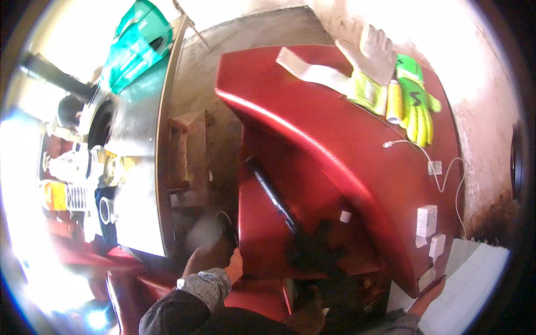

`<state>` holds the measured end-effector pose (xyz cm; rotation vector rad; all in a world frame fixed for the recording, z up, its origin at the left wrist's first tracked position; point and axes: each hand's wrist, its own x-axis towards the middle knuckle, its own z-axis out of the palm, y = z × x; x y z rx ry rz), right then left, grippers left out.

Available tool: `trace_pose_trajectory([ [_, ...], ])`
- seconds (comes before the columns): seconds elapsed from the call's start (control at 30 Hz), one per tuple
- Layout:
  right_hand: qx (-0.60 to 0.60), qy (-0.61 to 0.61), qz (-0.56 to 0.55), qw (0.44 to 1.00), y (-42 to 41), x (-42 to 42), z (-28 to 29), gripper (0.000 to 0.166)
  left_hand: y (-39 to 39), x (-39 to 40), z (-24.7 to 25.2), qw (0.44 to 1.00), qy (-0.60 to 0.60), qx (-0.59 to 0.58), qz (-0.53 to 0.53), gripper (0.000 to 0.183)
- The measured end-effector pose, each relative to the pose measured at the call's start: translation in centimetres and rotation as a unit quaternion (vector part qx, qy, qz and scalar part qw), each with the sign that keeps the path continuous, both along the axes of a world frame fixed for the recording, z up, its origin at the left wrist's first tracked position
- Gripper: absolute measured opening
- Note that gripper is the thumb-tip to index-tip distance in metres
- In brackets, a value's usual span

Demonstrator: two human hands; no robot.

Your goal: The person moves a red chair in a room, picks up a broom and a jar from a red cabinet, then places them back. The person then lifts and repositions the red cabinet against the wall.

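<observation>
Before me stands a red upholstered piece of furniture (318, 138), with a raised top and a lower panel (276, 251). My left hand (235, 264) is at the left edge of the lower panel; its fingers are mostly hidden. At the lower right corner of the raised top is my right hand (431, 293), touching or close under the edge, beside a small pale flat item (427, 279). A black tube-like object (274, 197) lies aslant on the lower panel, near a small white piece (345, 216). What either hand grips is unclear.
Goalkeeper gloves (418, 104), work gloves (372, 63), a yellow can (394, 102), a white cable (439, 180), a white box (426, 221) and a charger (437, 246) lie on the red top. A long table (142, 146) with a green bag (138, 50) stands left. A wall runs right.
</observation>
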<state>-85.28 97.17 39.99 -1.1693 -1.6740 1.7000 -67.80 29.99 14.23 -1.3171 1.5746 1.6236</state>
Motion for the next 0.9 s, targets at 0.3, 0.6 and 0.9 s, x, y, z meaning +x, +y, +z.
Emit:
trace_pose_trajectory([
  [0.3, -0.053, -0.041, -0.174, 0.982, -13.0, 0.7, 4.1, 0.037, 3.9, -3.3, 7.9, 0.998, -0.016, -0.004, -0.057, 0.042],
  [0.6, 0.46, -0.145, 0.221, 0.848, -20.0, 5.0, 2.0, 0.033, 3.5, -2.3, 11.6, 0.994, 0.017, -0.052, -0.094, 0.034],
  [0.9, 0.609, -0.166, 0.594, 0.498, -43.4, -13.9, 15.0, 0.049, 1.1, -6.6, 30.4, 0.933, 0.216, -0.236, -0.165, 0.028],
])
